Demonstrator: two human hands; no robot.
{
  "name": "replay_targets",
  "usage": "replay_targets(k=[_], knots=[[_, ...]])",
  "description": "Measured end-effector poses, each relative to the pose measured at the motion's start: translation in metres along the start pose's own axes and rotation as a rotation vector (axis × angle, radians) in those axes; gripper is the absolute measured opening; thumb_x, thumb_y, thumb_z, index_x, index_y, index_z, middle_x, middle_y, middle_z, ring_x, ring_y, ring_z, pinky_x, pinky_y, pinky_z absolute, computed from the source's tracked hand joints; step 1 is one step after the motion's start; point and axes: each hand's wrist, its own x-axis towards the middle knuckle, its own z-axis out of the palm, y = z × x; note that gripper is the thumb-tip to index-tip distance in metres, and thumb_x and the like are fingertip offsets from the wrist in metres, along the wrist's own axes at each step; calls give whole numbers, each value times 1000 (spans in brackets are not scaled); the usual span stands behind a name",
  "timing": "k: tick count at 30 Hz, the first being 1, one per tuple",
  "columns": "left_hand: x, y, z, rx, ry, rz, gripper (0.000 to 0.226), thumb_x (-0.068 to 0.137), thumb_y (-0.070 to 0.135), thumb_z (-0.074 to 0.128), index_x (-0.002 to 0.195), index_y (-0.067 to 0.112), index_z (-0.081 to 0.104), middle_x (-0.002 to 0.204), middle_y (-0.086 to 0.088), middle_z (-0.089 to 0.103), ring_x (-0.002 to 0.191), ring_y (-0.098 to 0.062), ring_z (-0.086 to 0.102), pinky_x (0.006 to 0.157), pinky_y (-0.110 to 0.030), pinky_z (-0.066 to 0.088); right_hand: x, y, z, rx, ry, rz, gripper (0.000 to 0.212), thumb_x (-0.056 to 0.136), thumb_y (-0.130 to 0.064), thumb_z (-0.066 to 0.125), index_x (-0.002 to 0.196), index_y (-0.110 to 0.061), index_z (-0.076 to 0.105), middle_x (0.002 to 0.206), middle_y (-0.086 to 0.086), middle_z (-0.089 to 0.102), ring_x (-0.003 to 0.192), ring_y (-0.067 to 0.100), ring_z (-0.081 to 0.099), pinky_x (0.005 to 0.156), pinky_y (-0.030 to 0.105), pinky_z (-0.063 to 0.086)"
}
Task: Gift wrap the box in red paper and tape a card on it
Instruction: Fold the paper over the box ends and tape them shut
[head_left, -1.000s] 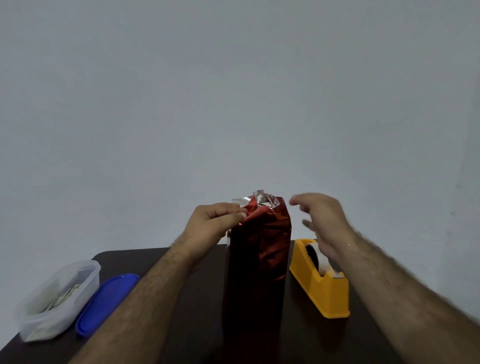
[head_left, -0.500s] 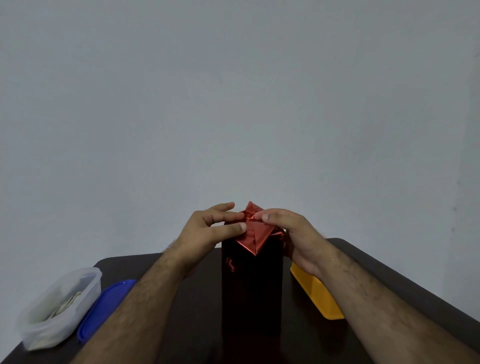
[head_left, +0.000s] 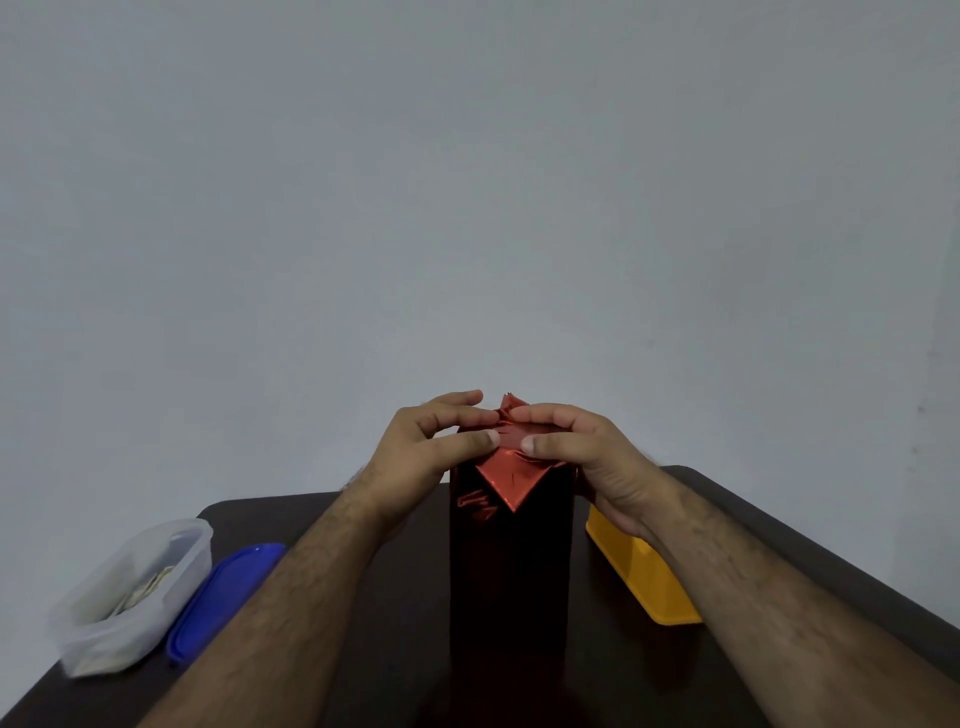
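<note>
The tall box (head_left: 511, 571), already sheathed in shiny red paper (head_left: 511, 470), is stood upright on its end near the middle of the dark worktop (head_left: 395, 623), presumably so that the open top end can be closed while the base is steadied by its own weight. The top folds are pinned from both sides: the left hand (head_left: 431, 457) is laid against the left upper edge with its thumb pressed flat onto the paper and its fingers (head_left: 457, 400) stretched over the far side, while the right hand (head_left: 582, 457) is curled over the right upper corner, its thumb pressed onto the same fold so that the two thumb tips nearly meet. A triangular flap is seen pointing down over the near face, and a small crumpled peak of paper is left standing behind the thumbs; the end appears folded but not yet taped. The yellow tape dispenser (head_left: 644, 582) is kept just beside the box on the right, partly hidden by the right forearm, likely for a quick reach. A clear plastic container (head_left: 135, 597) and its blue lid (head_left: 223, 597) are set well apart on the left, close to the worktop's left edge. No card can be made out with certainty. Free surface is left between the box and the lid, whereas the right side is crowded.
</note>
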Motion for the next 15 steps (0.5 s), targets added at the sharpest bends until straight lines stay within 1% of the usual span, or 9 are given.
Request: replay_targets(k=[2,5,8,11,13,15], knots=[[0,2,1,7,-6,11,29,77,31,81,105,26,87,142,11,66,134,3,58,118,-38,46,1,2,-2,4,-8,-6,47,72,-30,86,118,-27,80,123,0,77,120,26,70,108,45,55],[1,3,3,18,-9,47,30,80,30,78,108,27,87,144,12,65,138,4,54,119,-40,44,0,2,-4,-1,-23,-13,48,71,-29,86,119,-29,80,126,-4,76,123,26,68,111,49,53],[1,4,6,64,-42,101,32,81,28,79,112,31,85,148,17,61,144,6,45,120,-39,41,-3,-1,-5,10,-91,-39,51,74,-25,83,125,-25,78,131,-5,74,124,23,69,110,45,54],[0,9,10,129,-92,57,34,80,33,79,114,37,84,153,19,53,144,10,43,121,-41,43,-6,-2,-5,37,-131,-68,52,77,-20,79,129,-19,75,136,-5,72,125,21,68,109,41,54],[0,10,10,146,-101,23,37,79,37,80,115,39,83,153,19,51,142,11,43,122,-42,43,-6,-2,-4,45,-129,-80,49,78,-18,77,128,-19,76,132,-2,74,123,21,70,106,38,56],[1,11,9,185,-97,14,37,78,41,80,114,42,83,155,19,49,145,10,40,123,-43,41,-7,-1,-4,55,-125,-85,46,79,-19,75,124,-21,77,125,0,76,118,20,72,100,34,58]])
